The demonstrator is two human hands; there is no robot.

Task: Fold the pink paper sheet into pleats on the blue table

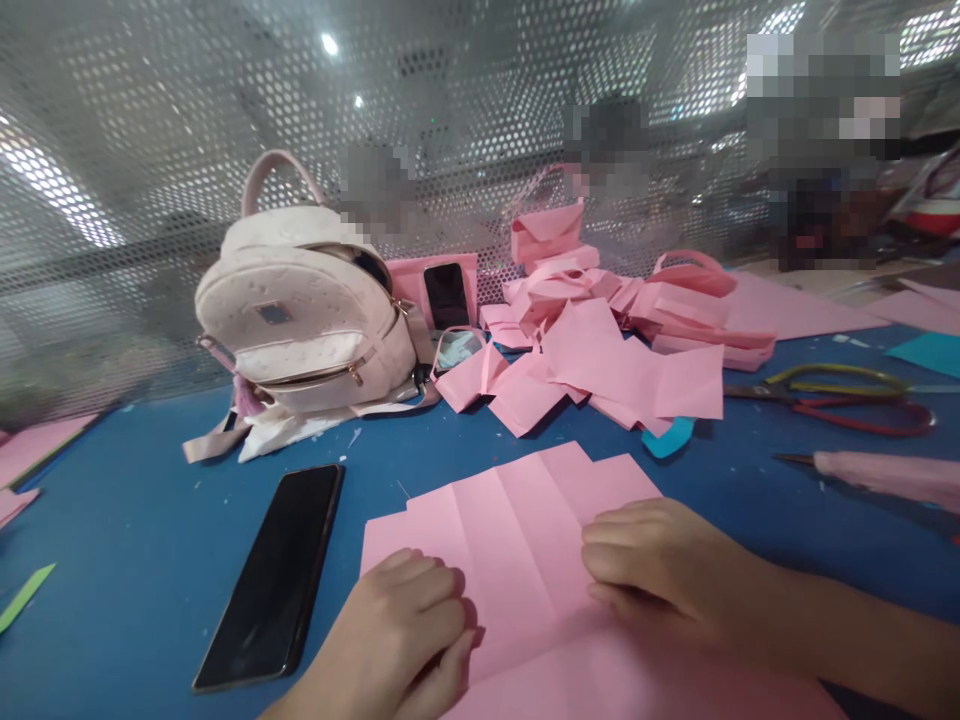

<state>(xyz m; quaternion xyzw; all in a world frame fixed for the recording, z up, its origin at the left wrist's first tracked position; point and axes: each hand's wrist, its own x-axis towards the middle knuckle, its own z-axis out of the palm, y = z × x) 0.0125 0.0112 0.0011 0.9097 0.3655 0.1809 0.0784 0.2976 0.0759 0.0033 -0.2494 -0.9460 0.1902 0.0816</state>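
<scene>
A large sheet of pink paper [502,530], marked with straight creases and stepped along its far edge, lies in front of me on the blue table. My left hand [412,625] is closed on its left side, knuckles up and fingers curled down against the paper. Toward the sheet's right edge, my right hand [660,560] is closed on the paper as well, its fingers bent and pressed together. Both fingertips are partly hidden underneath. The sheet's near part runs out of view at the bottom.
Left of the sheet lies a black phone [277,580]. A cream backpack [315,300] stands behind it. Folded pink paper pieces [585,340] are heaped at the back, by a metal mesh screen [465,100]. Scissors [840,390] and a pink-wrapped pointed tool [885,472] lie right. People are behind the mesh.
</scene>
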